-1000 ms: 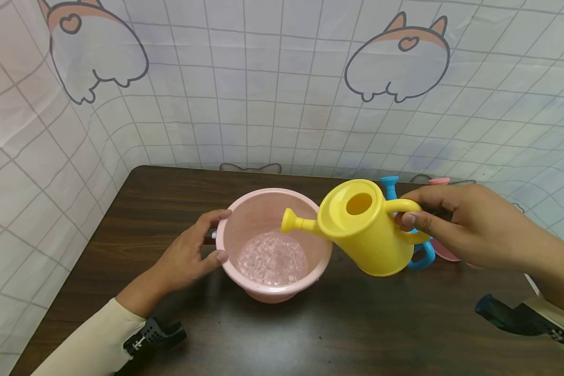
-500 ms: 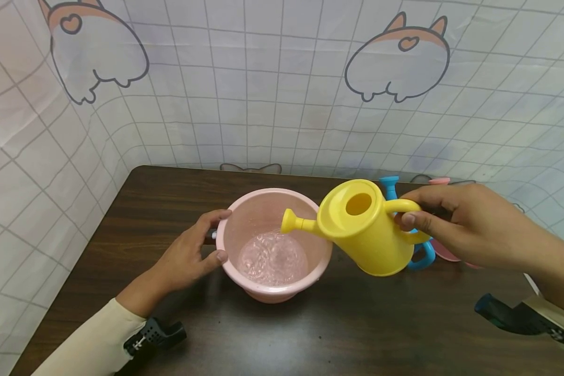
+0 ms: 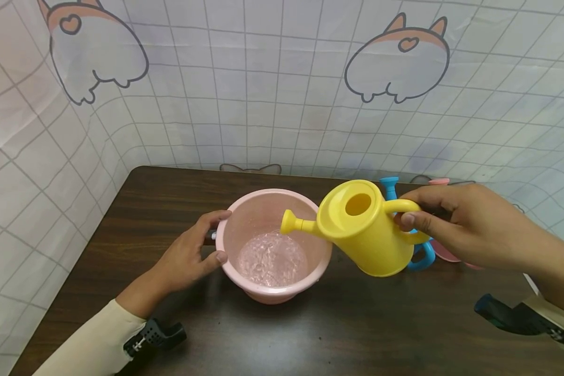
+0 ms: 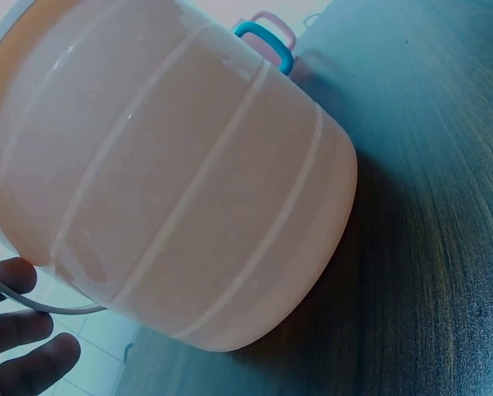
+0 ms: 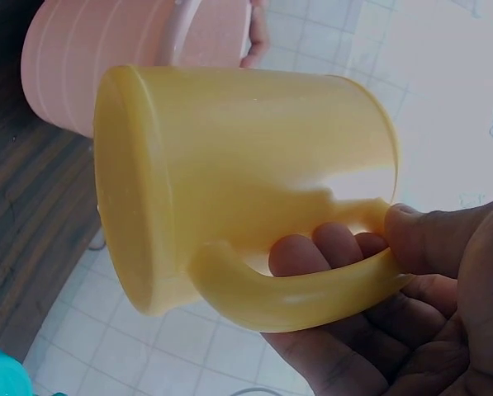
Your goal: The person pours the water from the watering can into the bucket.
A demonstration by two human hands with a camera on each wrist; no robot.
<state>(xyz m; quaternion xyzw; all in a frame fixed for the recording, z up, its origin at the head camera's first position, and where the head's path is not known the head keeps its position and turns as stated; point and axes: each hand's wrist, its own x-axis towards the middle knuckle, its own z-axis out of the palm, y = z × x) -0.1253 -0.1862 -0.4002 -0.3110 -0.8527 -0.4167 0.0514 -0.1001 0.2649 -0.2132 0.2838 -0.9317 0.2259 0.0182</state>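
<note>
Your right hand [image 3: 456,224] pinches the handle [image 3: 401,206] of the tilted yellow watering can [image 3: 373,248] right of centre, its spout [image 3: 291,222] above the pink bucket [image 3: 251,209] mid-frame. Your left hand [image 3: 180,261], thumb and fingers spread, touches the bucket's rim [image 3: 273,289]; water [image 3: 272,259] ripples inside. The bucket stands on the desk [image 3: 380,334].

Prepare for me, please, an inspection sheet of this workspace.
Surface: dark wood-grain table, a few small specks.
Job's things: pink bucket on the table, holding clear rippled liquid; yellow watering can raised, tilted, spout over the bucket.
Clutter: blue watering can and pink item behind, partly hidden.
Grips: left grip touches the bucket's rim; right grip holds the yellow can's handle.
Cables: nothing seen.
Surroundings: grid-patterned backdrop with cartoon animals.
</note>
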